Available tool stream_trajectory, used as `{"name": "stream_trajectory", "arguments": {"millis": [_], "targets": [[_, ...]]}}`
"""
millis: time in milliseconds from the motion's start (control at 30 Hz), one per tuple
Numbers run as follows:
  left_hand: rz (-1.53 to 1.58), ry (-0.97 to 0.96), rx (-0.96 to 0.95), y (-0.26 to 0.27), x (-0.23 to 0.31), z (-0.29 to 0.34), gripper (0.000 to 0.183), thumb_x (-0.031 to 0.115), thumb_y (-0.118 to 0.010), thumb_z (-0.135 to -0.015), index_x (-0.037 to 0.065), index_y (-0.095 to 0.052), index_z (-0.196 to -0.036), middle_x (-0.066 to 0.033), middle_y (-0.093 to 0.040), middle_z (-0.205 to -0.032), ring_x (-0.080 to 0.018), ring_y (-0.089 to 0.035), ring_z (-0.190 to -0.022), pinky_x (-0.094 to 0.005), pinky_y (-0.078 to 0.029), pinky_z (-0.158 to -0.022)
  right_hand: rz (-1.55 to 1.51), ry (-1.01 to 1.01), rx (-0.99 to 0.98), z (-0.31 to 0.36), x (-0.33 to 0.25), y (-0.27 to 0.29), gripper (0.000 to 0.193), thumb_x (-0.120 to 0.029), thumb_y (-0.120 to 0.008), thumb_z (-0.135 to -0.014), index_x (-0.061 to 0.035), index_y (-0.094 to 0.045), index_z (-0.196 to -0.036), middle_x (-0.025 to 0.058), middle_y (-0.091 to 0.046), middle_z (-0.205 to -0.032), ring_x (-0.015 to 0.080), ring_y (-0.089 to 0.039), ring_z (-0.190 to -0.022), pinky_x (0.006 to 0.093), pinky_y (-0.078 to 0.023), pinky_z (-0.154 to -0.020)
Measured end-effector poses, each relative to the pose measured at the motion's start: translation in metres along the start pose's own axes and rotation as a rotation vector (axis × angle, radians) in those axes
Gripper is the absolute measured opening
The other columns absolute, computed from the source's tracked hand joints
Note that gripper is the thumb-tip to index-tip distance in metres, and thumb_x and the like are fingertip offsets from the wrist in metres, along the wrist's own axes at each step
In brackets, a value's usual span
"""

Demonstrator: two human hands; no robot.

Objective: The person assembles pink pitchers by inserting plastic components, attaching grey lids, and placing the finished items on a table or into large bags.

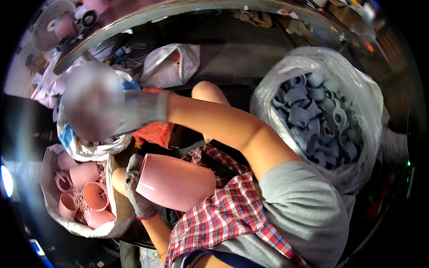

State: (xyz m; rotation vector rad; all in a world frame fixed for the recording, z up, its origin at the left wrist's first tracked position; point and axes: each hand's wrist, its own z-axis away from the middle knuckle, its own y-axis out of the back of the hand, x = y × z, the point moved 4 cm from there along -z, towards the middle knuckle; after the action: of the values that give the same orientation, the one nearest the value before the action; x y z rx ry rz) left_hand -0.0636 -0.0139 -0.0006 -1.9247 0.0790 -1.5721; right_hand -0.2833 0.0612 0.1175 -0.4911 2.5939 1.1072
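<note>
My left hand, in a worn grey glove, is closed around one end of a large, smooth pink pot. The pot lies on its side against my lap, over a red checked cloth. My right arm reaches across to the left, above the pot. On that side my right hand, also gloved in grey, is over a white sack; a blurred patch hides its fingers and whatever they touch. Red mesh cloth lies just under the right wrist.
At the lower left, a white sack holds several pink pots and pink shavings. A large clear plastic bag of grey-blue ring-shaped parts stands at right. Beyond are a white bag and a long bench edge.
</note>
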Motion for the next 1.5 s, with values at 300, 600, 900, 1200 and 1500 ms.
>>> {"name": "stream_trajectory", "arguments": {"millis": [300,600,900,1200,1500], "targets": [[-0.105,0.199,-0.052,0.005,-0.034,-0.020,0.072,0.057,-0.037,-0.092,0.003,-0.032,-0.140,-0.0124,-0.042,-0.138,-0.0259,-0.041,-0.126,-0.0396,-0.033,-0.104,0.627,-1.056,-0.069,0.326,-0.007,0.211,0.049,-0.036,-0.063,-0.085,-0.0081,-0.054,-0.124,0.0161,-0.065,-0.106,0.0265,-0.064,-0.095,0.0371,-0.049,-0.086],[-0.134,0.377,-0.302,0.005,-0.054,-0.011,0.114,0.058,-0.079,-0.062,0.001,-0.023,-0.144,-0.0115,-0.039,-0.140,-0.0234,-0.040,-0.127,-0.0385,-0.033,-0.105,1.571,-1.288,-1.257,0.502,-0.043,0.360,0.063,-0.024,-0.052,-0.085,-0.0228,-0.031,-0.144,0.0111,-0.019,-0.153,0.0362,-0.028,-0.135,0.0539,-0.026,-0.106],[0.163,0.399,-0.181,-0.011,-0.077,-0.029,0.105,0.048,-0.082,-0.062,0.006,-0.028,-0.143,-0.0087,-0.044,-0.136,-0.0212,-0.045,-0.123,-0.0374,-0.040,-0.101,1.300,-1.403,-1.778,0.639,0.027,0.411,0.045,-0.043,-0.040,-0.094,-0.0351,-0.041,-0.138,0.0061,-0.021,-0.153,0.0362,-0.017,-0.140,0.0637,-0.016,-0.106],[0.161,0.204,-0.195,0.008,-0.060,-0.032,0.107,0.047,-0.079,-0.067,0.001,-0.022,-0.145,-0.0101,-0.036,-0.144,-0.0205,-0.032,-0.134,-0.0373,-0.025,-0.111,1.133,-1.391,-0.968,0.357,-0.080,0.344,0.055,-0.027,-0.065,-0.080,-0.0095,-0.051,-0.130,0.0189,-0.035,-0.143,0.0371,-0.030,-0.133,0.0512,-0.024,-0.108],[-0.068,0.031,-0.385,-0.023,-0.001,-0.003,0.129,0.052,-0.088,-0.049,0.000,-0.019,-0.145,-0.0102,-0.033,-0.143,-0.0196,-0.028,-0.134,-0.0360,-0.017,-0.111,0.197,-0.999,-0.011,0.179,-0.020,0.224,0.070,-0.032,-0.067,-0.083,-0.0005,-0.035,-0.137,0.0102,-0.055,-0.108,0.0162,-0.054,-0.087,0.0282,-0.045,-0.076]]}}
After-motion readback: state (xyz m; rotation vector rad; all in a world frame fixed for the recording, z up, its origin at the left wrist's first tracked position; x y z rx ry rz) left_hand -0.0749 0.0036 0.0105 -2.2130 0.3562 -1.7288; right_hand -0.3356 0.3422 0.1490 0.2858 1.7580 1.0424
